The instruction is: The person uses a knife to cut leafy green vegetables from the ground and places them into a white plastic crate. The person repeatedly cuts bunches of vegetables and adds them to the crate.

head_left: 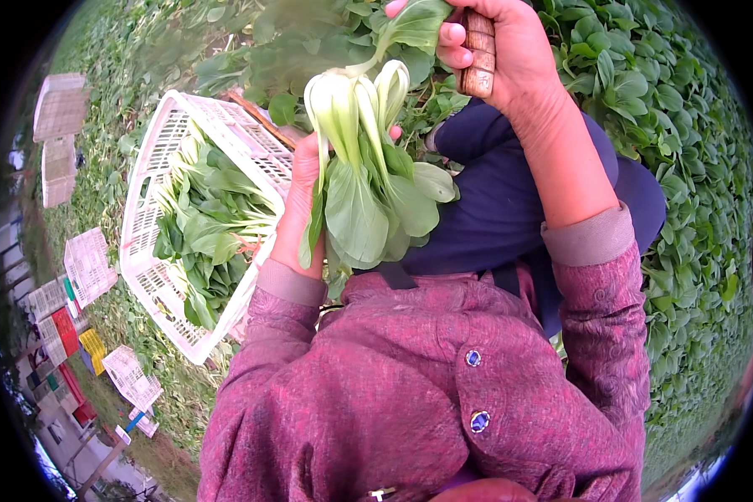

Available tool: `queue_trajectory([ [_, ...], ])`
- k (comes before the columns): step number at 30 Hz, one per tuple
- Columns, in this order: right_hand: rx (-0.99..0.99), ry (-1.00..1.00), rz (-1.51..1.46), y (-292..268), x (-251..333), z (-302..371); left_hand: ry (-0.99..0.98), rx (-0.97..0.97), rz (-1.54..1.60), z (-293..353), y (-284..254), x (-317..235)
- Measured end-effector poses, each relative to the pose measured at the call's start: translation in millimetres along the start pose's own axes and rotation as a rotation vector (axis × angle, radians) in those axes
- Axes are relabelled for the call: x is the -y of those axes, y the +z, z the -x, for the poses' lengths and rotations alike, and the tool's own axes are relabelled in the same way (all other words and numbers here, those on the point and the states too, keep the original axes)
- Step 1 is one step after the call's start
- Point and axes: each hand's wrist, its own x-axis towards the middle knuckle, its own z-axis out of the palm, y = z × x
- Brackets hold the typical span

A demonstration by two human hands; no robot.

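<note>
My left hand (305,163) is closed around a bunch of bok choy (361,205), its pale stem ends up and its green leaves hanging down over my lap. Above it, my right hand (519,63) grips a worn brown wooden handle (478,54) against the palm; whatever tool head it carries does not show. A single leaf (418,23) lies at the fingertips of that hand, its stalk reaching down to the top of the bunch. Left of my left hand, a white slatted plastic crate (133,226) holds several bok choy heads (217,217).
Dense leafy plants (694,209) grow all along the right side. My bent legs in dark blue trousers (493,192) are just beyond the bunch. A thin brown stick (263,119) lies by the crate's far edge. More white crates (90,261) stand at far left, near a red one (65,330).
</note>
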Motion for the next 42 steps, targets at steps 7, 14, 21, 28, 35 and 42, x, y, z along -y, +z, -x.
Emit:
queue_trajectory([
  [7, -0.306, -0.419, -0.238, -31.4, 37.9, -11.5, -0.042, 0.15, 0.251, 4.8, 7.0, -9.9],
  [14, -0.292, -0.21, 0.92, -6.0, -8.0, 4.4, 0.224, 0.067, -0.066, -16.9, 7.7, -25.6],
  [21, -0.096, -0.126, 0.841, 22.8, -50.9, 7.8, 0.369, 0.083, -0.139, -16.6, 16.6, -16.2],
  [28, 0.006, -0.131, 0.684, 19.7, -54.1, 6.8, 0.316, 0.12, -0.061, -16.6, 28.1, -14.3],
  [35, -0.022, -0.261, 0.661, 14.7, -43.7, -0.5, 0.502, -0.091, -0.501, 27.9, -10.6, -99.6],
  [42, -0.037, -0.288, 0.636, 18.4, -44.2, 5.0, 0.211, -0.414, -2.014, 142.8, 28.9, -210.4],
])
